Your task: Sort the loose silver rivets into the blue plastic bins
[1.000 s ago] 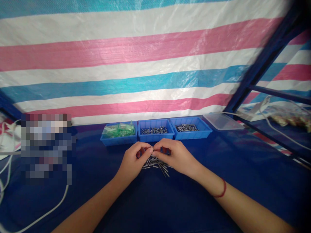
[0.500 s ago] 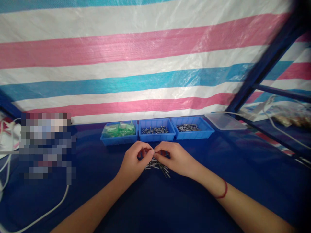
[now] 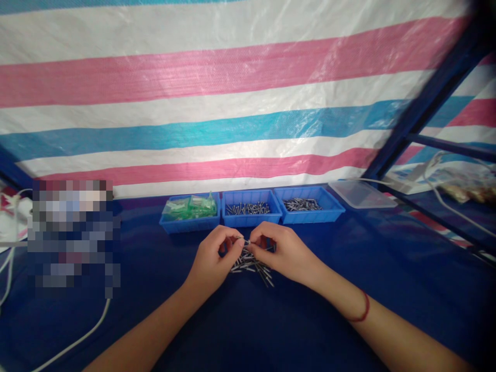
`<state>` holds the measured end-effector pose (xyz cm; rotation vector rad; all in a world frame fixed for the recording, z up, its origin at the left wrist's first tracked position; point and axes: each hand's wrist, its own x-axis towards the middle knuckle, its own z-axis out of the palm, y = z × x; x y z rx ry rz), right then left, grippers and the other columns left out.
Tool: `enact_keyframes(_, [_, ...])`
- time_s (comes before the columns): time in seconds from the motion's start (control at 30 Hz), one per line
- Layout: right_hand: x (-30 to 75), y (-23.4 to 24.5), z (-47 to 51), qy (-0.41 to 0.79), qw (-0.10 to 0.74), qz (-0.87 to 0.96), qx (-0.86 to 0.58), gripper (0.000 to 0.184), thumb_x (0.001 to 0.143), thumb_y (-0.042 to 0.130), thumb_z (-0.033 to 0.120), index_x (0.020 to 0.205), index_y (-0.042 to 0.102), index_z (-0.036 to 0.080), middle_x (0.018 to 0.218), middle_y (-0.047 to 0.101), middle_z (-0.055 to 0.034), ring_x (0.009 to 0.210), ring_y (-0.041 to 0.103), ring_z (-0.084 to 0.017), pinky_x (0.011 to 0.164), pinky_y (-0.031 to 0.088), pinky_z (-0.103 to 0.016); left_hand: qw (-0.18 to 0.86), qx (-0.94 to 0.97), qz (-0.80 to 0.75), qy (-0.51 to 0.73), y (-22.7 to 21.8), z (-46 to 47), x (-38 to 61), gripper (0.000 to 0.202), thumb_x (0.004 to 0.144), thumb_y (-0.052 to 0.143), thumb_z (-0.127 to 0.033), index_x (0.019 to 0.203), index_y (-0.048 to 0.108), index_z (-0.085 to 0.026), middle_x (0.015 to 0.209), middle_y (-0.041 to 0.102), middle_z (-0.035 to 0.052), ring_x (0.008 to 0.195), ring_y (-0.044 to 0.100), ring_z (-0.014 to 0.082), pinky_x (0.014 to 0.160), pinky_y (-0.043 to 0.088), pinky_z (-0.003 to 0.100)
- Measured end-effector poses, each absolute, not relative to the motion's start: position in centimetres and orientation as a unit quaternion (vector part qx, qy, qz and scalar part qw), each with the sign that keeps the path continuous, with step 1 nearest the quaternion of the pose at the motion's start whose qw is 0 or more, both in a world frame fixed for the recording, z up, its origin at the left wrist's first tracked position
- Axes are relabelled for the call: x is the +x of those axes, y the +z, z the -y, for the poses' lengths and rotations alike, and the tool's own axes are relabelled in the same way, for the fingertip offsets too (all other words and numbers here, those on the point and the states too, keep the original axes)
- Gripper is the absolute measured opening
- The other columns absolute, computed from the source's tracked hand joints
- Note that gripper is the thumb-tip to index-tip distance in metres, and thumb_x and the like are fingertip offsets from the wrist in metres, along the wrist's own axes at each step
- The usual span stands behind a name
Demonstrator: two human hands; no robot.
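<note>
Two bare hands meet just below the centre of the frame, over a loose heap of small metal pins (image 3: pixel 251 266) lying on the dark blue bench (image 3: pixel 248 330); the left hand (image 3: pixel 214 261) has its fingers curled inward, thumb and forefinger pinched together at the point where they meet the other hand; the right hand (image 3: pixel 282 253) mirrors it, fingertips pressed toward the same spot, a red cord bracelet (image 3: pixel 360 312) around its wrist; between the two pinches sits what looks like a single thin pin (image 3: pixel 245 241), though it is too small to say for certain which grip bears it or whether both do; the heap lies directly under and between the hands, some pins fanning out toward the lower right of it.

Just above the hands, in the middle of the frame, three blue trays stand side by side, touching; the left tray (image 3: pixel 170 226) holds green plastic packets (image 3: pixel 189 205); the middle tray (image 3: pixel 248 221) and the right tray (image 3: pixel 333 209) each hold more metal pins; to the right of them a clear plastic lid or box (image 3: pixel 362 194) rests near a dark blue frame post (image 3: pixel 418 108); a pink, white and blue striped tarpaulin (image 3: pixel 217 103) fills the upper half of the frame; a white cable (image 3: pixel 77 341) curves across the lower left.
</note>
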<state>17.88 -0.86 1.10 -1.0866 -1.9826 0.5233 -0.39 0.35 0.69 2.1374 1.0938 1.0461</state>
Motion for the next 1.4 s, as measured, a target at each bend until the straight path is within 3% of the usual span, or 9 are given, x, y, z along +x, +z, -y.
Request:
enact_keyframes(0.23, [18.4,2.0,0.9,0.218,0.444,0.755,-0.432,0.002,0.080,0.058,0.017,0.080,0.059,0.019,0.075,0.061,-0.0005,0.065,0.055,-0.012,0.060,0.043,-0.025,0.250,0.811,-0.386,0.361,0.6,-0.9,-0.8,0.009,0.089,0.049,-0.023,0.087,0.057,-0.018,0.081,0.055,0.0013,0.070,0.052,0.0126,0.064,0.041,0.023])
enact_keyframes(0.43, [19.1,2.8,0.6,0.203,0.438,0.763,-0.429,0.012,0.086,0.053,0.023,0.078,0.061,0.018,0.074,0.061,-0.0016,0.067,0.055,-0.013,0.061,0.044,-0.026,0.220,0.833,-0.377,0.340,1.2,-1.2,-1.6,0.013,0.091,0.047,-0.023,0.097,0.058,-0.019,0.092,0.057,0.0035,0.078,0.054,0.0138,0.073,0.044,0.026])
enact_keyframes(0.53, [20.9,3.2,-0.2,0.120,0.465,0.741,-0.468,0.012,0.087,0.053,0.025,0.080,0.061,0.019,0.073,0.061,-0.0016,0.069,0.055,-0.014,0.064,0.044,-0.028,0.191,0.842,-0.386,0.326,1.5,-1.5,-2.1,0.021,0.092,0.047,-0.024,0.111,0.053,-0.021,0.100,0.057,0.0046,0.081,0.055,0.0142,0.077,0.045,0.028])
enact_keyframes(0.63, [24.3,3.4,-1.4,-0.012,0.472,0.702,-0.533,0.012,0.086,0.054,0.026,0.081,0.062,0.018,0.076,0.062,-0.0035,0.072,0.057,-0.017,0.068,0.044,-0.030,0.161,0.860,-0.382,0.296,1.4,-1.9,-2.5,0.023,0.092,0.046,-0.023,0.113,0.054,-0.022,0.104,0.057,0.0059,0.089,0.056,0.0160,0.082,0.046,0.030])
enact_keyframes(0.8, [27.8,2.1,-3.3,-0.150,0.384,0.656,-0.632,0.020,0.084,0.056,0.033,0.089,0.065,0.016,0.078,0.065,-0.0093,0.077,0.058,-0.025,0.073,0.044,-0.038,0.100,0.889,-0.364,0.260,0.9,-2.6,-2.7,0.023,0.092,0.043,-0.020,0.106,0.061,-0.021,0.105,0.059,0.0083,0.100,0.054,0.0209,0.089,0.044,0.035])
enact_keyframes(1.07, [21.8,1.9,-1.3,-0.045,0.372,0.779,-0.503,0.021,0.090,0.046,0.024,0.085,0.065,0.016,0.074,0.062,-0.0069,0.073,0.055,-0.020,0.071,0.042,-0.034,0.041,0.908,-0.380,0.172,0.0,-3.4,-2.6,0.029,0.092,0.043,-0.020,0.115,0.061,-0.022,0.111,0.061,0.0076,0.095,0.054,0.0225,0.085,0.044,0.039])
enact_keyframes(1.4, [18.8,-0.1,-0.7,0.040,0.286,0.850,-0.440,0.013,0.086,0.052,0.019,0.081,0.064,0.018,0.071,0.060,-0.0043,0.071,0.051,-0.018,0.067,0.039,-0.032,0.034,0.894,-0.417,0.163,-0.9,-3.7,-2.1,0.015,0.092,0.046,-0.021,0.088,0.061,-0.020,0.100,0.061,0.0046,0.089,0.053,0.0204,0.075,0.041,0.033])
